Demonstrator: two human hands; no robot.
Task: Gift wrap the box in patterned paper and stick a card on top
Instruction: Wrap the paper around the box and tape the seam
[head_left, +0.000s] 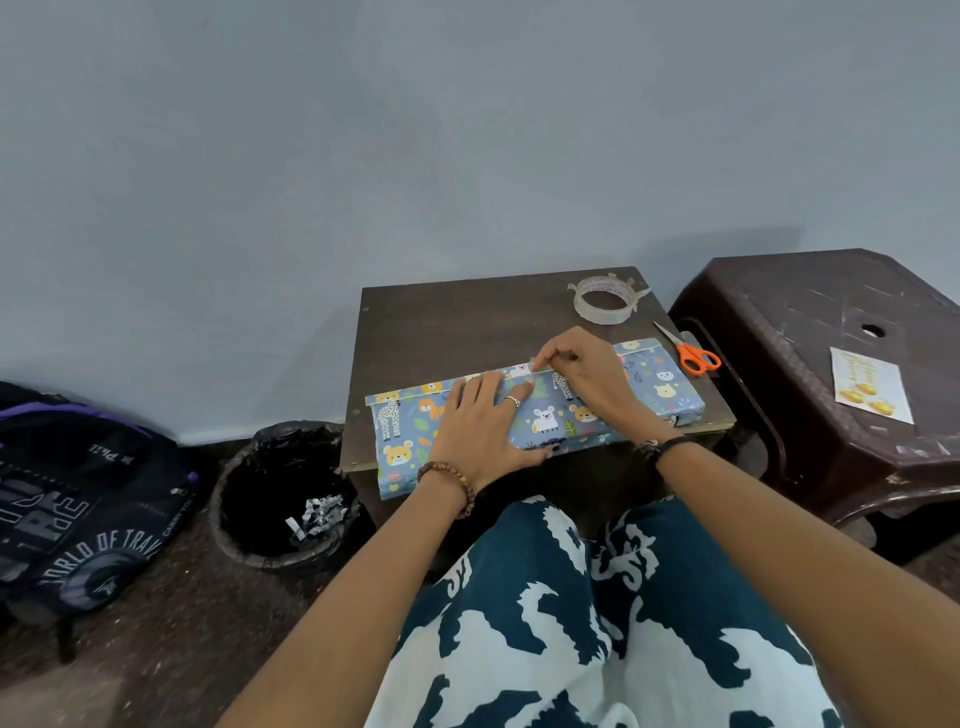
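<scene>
Left hand (480, 423) lies spread on the wrapped box (535, 410), pinning the paper's seam; right hand (582, 376) pinches tape there. Card (870, 384) waits right of box.

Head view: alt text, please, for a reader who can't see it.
A person's left hand presses flat on a box in animal-print paper on a small table while the right hand pinches tape at the seam. Tape roll and scissors lie nearby.
</scene>
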